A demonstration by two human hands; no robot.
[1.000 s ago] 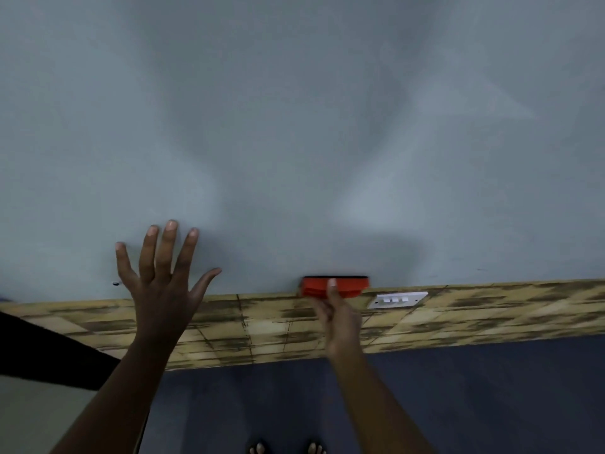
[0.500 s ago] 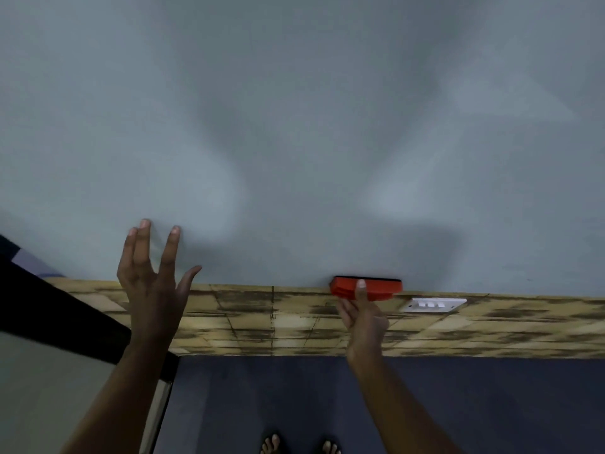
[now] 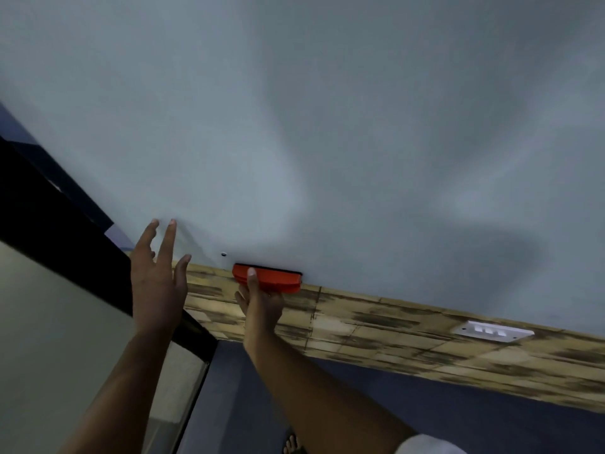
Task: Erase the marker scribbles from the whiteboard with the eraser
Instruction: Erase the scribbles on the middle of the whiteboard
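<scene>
The whiteboard (image 3: 327,126) fills most of the view, pale grey and bare of visible scribbles. An orange eraser (image 3: 271,278) with a dark felt face lies flat against the board's bottom edge. My right hand (image 3: 260,301) grips it from below, one finger lying across its back. My left hand (image 3: 157,276) is raised to the left of the eraser, fingers spread, fingertips near the board's lower left corner; I cannot tell whether they touch it. A small screw head (image 3: 224,254) sits in the board just left of the eraser.
Below the board runs a tan brick-pattern strip (image 3: 376,326) with a white switch plate (image 3: 492,331) at the right. A dark blue wall (image 3: 425,417) lies under it. A black door frame (image 3: 65,244) stands at the left. Toes (image 3: 292,444) show at the bottom.
The view has tilted and swung left. My right hand has slid the eraser left along the bottom edge, away from the switch plate. My left hand stays raised, now nearer the eraser.
</scene>
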